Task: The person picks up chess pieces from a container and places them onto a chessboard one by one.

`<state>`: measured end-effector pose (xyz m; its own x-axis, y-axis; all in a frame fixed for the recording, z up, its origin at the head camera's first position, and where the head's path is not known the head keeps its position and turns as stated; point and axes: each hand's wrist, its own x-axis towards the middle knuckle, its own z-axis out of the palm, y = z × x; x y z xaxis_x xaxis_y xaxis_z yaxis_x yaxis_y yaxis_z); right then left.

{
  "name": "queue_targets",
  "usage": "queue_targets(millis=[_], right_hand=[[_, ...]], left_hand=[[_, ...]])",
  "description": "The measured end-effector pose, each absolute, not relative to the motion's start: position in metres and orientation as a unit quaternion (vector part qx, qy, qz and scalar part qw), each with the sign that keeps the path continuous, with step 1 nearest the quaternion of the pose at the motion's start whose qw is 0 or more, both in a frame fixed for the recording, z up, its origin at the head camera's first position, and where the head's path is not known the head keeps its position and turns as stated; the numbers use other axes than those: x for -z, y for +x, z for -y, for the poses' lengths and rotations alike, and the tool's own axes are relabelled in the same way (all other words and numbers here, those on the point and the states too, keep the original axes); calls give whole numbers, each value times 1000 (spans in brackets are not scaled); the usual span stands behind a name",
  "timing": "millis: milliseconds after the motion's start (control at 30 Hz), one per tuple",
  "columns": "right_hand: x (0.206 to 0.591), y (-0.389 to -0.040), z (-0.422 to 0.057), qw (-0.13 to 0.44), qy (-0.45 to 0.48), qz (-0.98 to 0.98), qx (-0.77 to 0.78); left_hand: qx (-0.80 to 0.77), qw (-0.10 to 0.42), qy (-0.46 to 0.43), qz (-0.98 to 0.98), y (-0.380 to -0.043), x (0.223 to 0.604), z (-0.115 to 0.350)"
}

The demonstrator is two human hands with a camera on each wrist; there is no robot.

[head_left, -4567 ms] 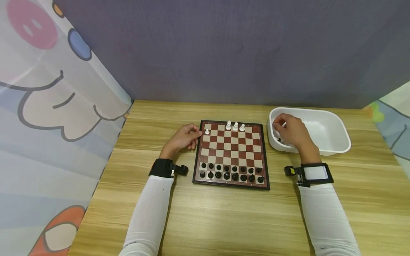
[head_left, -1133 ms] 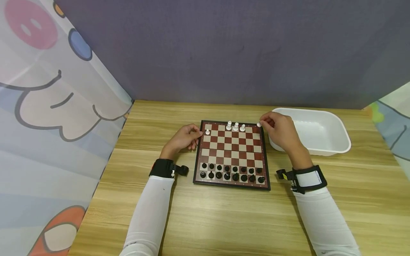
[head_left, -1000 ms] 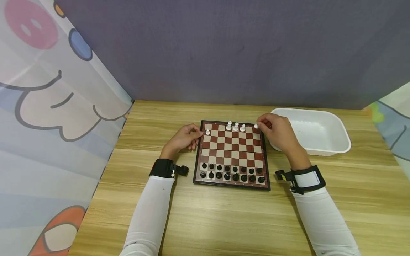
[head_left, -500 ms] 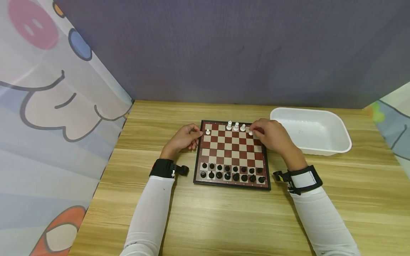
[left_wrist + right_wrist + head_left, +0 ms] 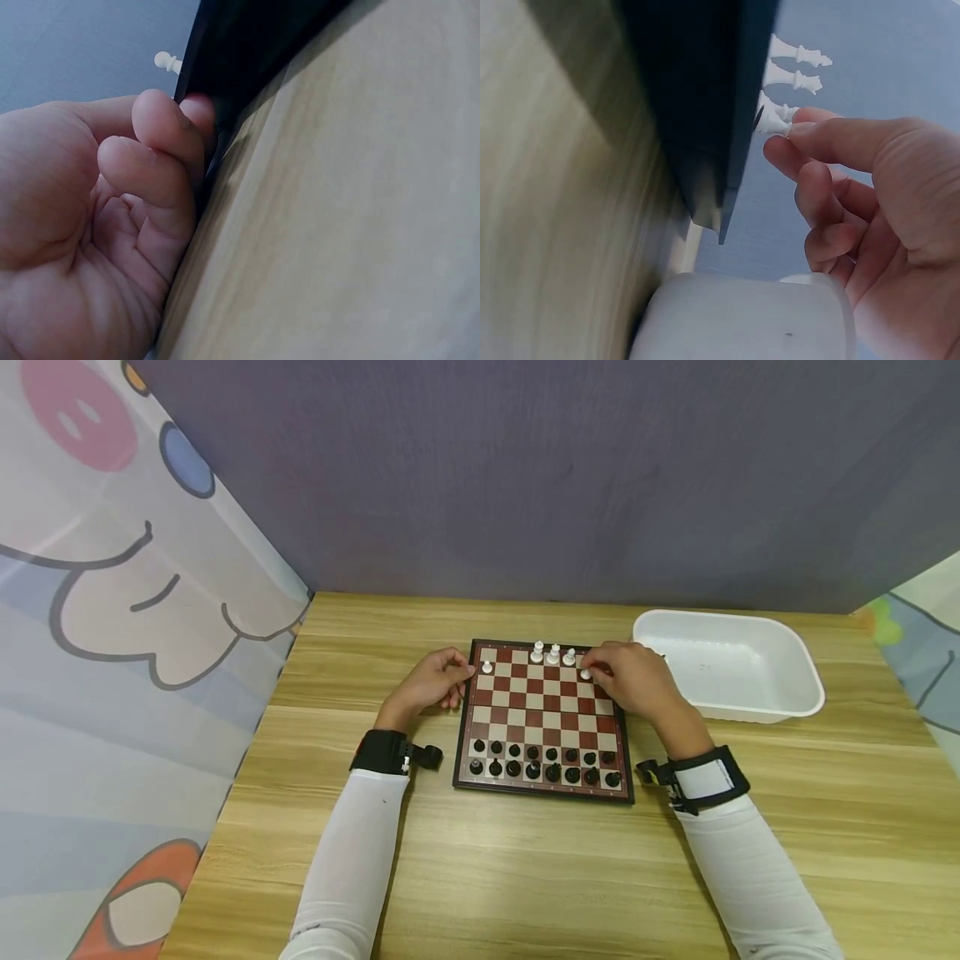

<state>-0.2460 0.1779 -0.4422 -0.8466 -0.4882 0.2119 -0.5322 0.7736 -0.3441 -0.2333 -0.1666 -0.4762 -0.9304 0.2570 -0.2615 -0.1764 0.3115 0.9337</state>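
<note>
In the head view, the chequered chessboard (image 5: 534, 702) lies on the table. My left hand (image 5: 437, 678) grips its left edge with curled fingers; the left wrist view shows the fingertips at the dark rim. My right hand (image 5: 637, 675) pinches a small white chess piece (image 5: 774, 126) between thumb and index finger, over the board's far right part. Fingers cover its top, and its base faces the board. Left of it stand a white bishop (image 5: 569, 657) and two taller white pieces (image 5: 553, 654). A white pawn (image 5: 487, 667) stands near the far left corner.
Two rows of black chess pieces (image 5: 532, 768) stand along the near side of the board. A white plastic tub (image 5: 808, 689) sits to the right, its left end partly hidden by my right hand. A grey wall (image 5: 555, 485) rises behind the table.
My right hand has left the tub with the white piece and brought it left over the board, then slightly nearer to me. The left hand stays at the board's edge.
</note>
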Motion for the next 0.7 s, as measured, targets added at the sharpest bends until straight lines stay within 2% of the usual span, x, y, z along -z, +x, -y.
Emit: queue_targets(millis=[700], right_hand=[[444,-246,-175,68,280,939,-188]], left_hand=[[-585,182,29,-790,-237,479,168]])
